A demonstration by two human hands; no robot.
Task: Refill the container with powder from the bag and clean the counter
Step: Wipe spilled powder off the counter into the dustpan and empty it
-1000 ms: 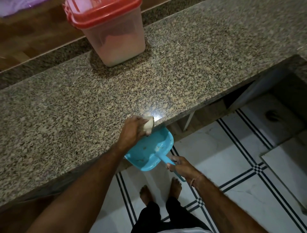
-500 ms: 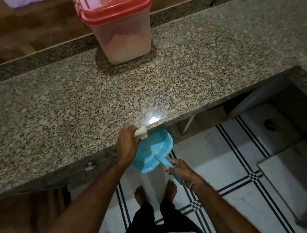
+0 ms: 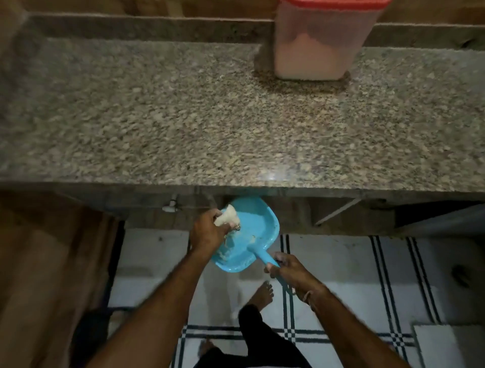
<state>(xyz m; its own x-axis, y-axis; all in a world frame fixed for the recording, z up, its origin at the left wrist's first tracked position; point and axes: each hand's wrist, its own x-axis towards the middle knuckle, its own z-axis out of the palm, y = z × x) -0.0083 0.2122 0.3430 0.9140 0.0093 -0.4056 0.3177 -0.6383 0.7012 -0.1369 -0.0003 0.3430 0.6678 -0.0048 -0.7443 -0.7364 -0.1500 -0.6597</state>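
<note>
Powder (image 3: 305,56) fills the lower part of a clear plastic container (image 3: 320,44) with a red lid (image 3: 333,2), which stands at the back of the speckled granite counter (image 3: 183,118), right of centre and against the raised back ledge. Below the front edge of the counter, a blue dustpan (image 3: 252,231) is held out over the floor, its far rim just under the stone lip. Pale crumbs and smears of powder lie inside the pan, mostly along its left side and near the handle. The left hand (image 3: 210,233) is curled closed around a small pale cloth (image 3: 226,216), pressing it against the left inner wall of the dustpan. The right hand (image 3: 288,273) is wrapped tight around the dustpan's blue handle (image 3: 266,258), with a thread band at the wrist. Underneath, bare feet (image 3: 261,293) stand on white floor tiles (image 3: 341,275) crossed by dark lines. A brown wooden panel (image 3: 47,275) runs down the left side beneath the counter.
</note>
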